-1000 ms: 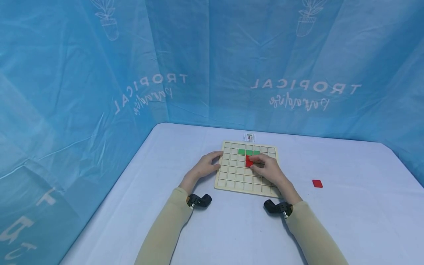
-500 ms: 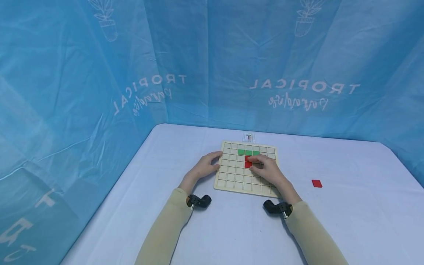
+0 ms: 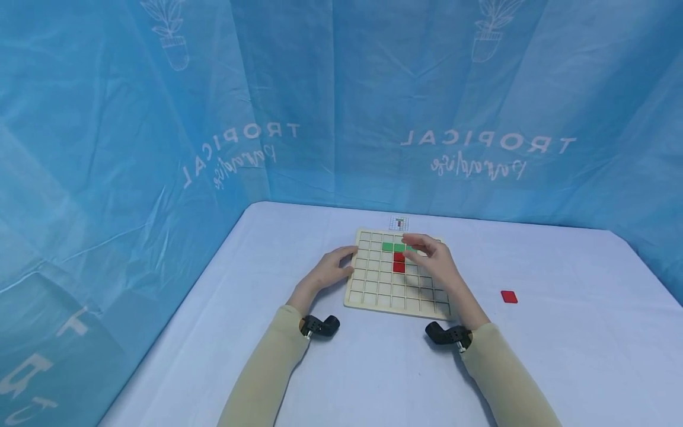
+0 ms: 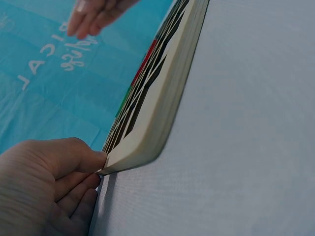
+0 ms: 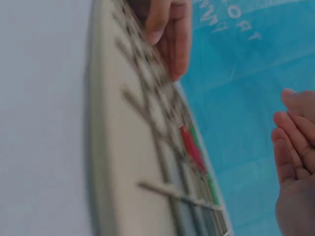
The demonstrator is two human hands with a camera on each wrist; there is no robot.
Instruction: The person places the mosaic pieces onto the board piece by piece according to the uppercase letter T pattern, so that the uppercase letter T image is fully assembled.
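A pale square grid board (image 3: pixel 373 284) lies on the table. A row of green tiles (image 3: pixel 393 247) sits in its upper part, and two red tiles (image 3: pixel 399 267) stand in a column below the middle one. At the board's left edge rests my left hand (image 3: pixel 329 267); in the left wrist view its thumb (image 4: pixel 91 160) touches the rim near a corner. My right hand (image 3: pixel 437 261) hovers over the board's right half with thumb and fingers apart and nothing visible between them. It covers part of the rightmost green tile. In the right wrist view that hand (image 5: pixel 300 142) is raised off the board.
A loose red tile (image 3: pixel 509 296) lies on the white table (image 3: pixel 560 356) to the right of the board. Behind the board is a small printed grid card (image 3: pixel 399 223). Blue curtains (image 3: pixel 373 107) enclose the back and left side.
My right hand has lifted off the red tiles and moved slightly up and away, uncovering both. My left hand stays at the board's edge.
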